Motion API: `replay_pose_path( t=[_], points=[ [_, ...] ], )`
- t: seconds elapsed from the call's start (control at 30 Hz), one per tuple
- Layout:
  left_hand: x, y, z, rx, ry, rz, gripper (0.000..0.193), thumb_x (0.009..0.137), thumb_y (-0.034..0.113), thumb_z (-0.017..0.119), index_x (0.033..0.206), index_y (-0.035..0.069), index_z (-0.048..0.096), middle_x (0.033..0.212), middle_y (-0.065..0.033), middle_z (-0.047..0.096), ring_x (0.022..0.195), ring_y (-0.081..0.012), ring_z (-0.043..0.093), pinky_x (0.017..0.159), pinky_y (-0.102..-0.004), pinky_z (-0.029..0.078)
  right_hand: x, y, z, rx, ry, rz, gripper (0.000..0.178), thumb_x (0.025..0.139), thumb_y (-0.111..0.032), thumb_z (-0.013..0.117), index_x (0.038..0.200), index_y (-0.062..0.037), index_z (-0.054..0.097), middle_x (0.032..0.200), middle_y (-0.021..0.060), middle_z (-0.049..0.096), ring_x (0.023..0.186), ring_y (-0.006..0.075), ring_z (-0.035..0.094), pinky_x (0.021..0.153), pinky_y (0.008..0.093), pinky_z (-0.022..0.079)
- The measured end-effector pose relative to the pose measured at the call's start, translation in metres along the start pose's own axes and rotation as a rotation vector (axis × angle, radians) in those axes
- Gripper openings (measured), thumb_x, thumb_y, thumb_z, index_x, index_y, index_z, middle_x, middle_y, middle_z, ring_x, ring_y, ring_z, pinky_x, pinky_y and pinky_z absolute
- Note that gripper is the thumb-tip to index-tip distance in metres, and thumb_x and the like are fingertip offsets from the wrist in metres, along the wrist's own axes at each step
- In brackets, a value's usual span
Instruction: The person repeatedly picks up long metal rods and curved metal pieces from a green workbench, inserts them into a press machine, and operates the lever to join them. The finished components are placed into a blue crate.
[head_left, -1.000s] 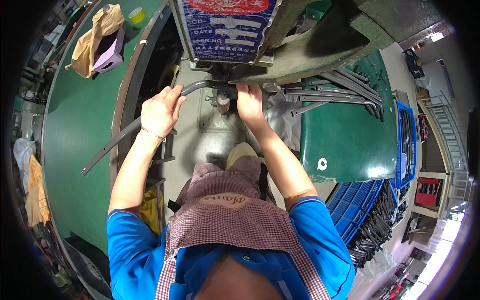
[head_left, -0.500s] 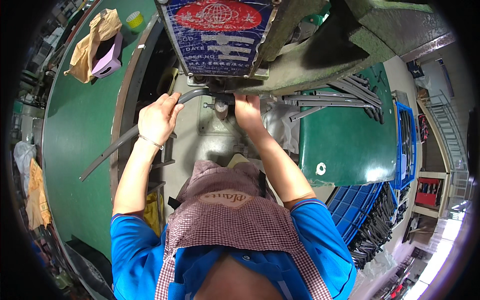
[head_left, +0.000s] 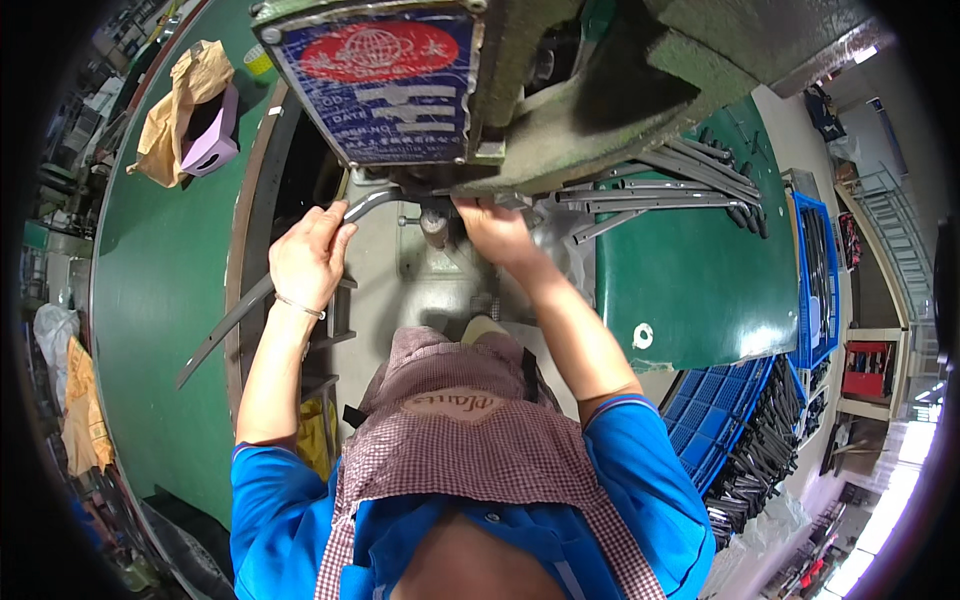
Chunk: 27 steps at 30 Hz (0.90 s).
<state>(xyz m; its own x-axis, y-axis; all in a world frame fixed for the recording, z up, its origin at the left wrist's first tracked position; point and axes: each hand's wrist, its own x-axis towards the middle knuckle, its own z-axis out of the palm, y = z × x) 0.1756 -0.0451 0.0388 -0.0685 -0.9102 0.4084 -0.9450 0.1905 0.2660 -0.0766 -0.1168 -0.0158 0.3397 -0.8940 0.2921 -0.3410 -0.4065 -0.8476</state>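
A bent grey metal tube (head_left: pixel 228 322) runs from above the left table up to the machine's working point, curving at its upper part. My left hand (head_left: pixel 308 258) is closed around it just below the bend. At the tube's inner end, under the machine head (head_left: pixel 378 85), my right hand (head_left: pixel 492 232) is closed, its fingertips partly hidden there. A metal post (head_left: pixel 434 230) with a side bolt stands directly below this end, between my hands. Where the tube meets the machine is too dark to make out.
On the right, a green table (head_left: pixel 700 290) bears several grey tubes (head_left: pixel 690 190). Blue crates (head_left: pixel 705 410) with dark parts stand beyond its near edge. The left green table (head_left: pixel 150 300) carries a lilac box (head_left: pixel 212 140) and brown paper (head_left: pixel 165 130).
The view has shifted slightly. The tube's free end sits a little lower and farther right, with my left hand slightly lower. My right hand has edged left under the machine head.
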Motion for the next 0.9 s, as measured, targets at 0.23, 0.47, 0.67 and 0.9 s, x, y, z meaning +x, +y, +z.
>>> replay_pose_path(
  t=[0.23, 0.47, 0.67, 0.9],
  points=[
    [-0.019, 0.057, -0.026, 0.104, 0.151, 0.183, 0.036, 0.076, 0.012, 0.080, 0.111, 0.010, 0.073, 0.078, -0.0040, 0.057, 0.066, -0.0219, 0.056, 0.059, -0.0345, 0.047, -0.010, -0.025, -0.045, -0.160, -0.290, 0.053, 0.035, 0.080, -0.033, 0.080, 0.101, -0.0057, 0.072, 0.089, 0.0130, 0.070, 0.085, 0.0253, 0.066, 0.080, 0.0362, 0.051],
    [-0.038, 0.123, -0.021, 0.152, 0.160, 0.253, 0.040, 0.068, 0.005, 0.078, 0.107, 0.012, 0.076, 0.083, -0.0030, 0.061, 0.072, -0.0214, 0.056, 0.059, -0.0337, 0.039, -0.032, 0.027, -0.052, 0.106, -0.259, -0.045, 0.022, 0.069, -0.003, 0.084, 0.082, -0.0036, 0.066, 0.073, 0.0029, 0.062, 0.067, 0.0126, 0.056, 0.062, 0.0290, 0.046],
    [-0.036, 0.182, -0.013, 0.220, 0.139, 0.296, 0.045, 0.062, 0.002, 0.074, 0.106, 0.015, 0.078, 0.086, -0.0031, 0.062, 0.072, -0.0223, 0.055, 0.060, -0.0343, 0.040, -0.050, 0.057, -0.078, 0.330, -0.145, -0.173, 0.023, 0.066, 0.003, 0.081, 0.079, -0.0046, 0.063, 0.069, 0.0070, 0.059, 0.065, 0.0175, 0.059, 0.060, 0.0312, 0.046],
    [-0.013, 0.239, 0.023, 0.121, 0.097, 0.389, 0.043, 0.066, 0.000, 0.076, 0.108, 0.013, 0.076, 0.084, -0.0042, 0.061, 0.071, -0.0231, 0.055, 0.062, -0.0364, 0.043, -0.088, 0.082, -0.154, 0.110, 0.016, -0.103, 0.022, 0.064, -0.010, 0.082, 0.074, -0.0045, 0.063, 0.062, 0.0071, 0.054, 0.055, 0.0161, 0.052, 0.052, 0.0314, 0.040]
  ],
)
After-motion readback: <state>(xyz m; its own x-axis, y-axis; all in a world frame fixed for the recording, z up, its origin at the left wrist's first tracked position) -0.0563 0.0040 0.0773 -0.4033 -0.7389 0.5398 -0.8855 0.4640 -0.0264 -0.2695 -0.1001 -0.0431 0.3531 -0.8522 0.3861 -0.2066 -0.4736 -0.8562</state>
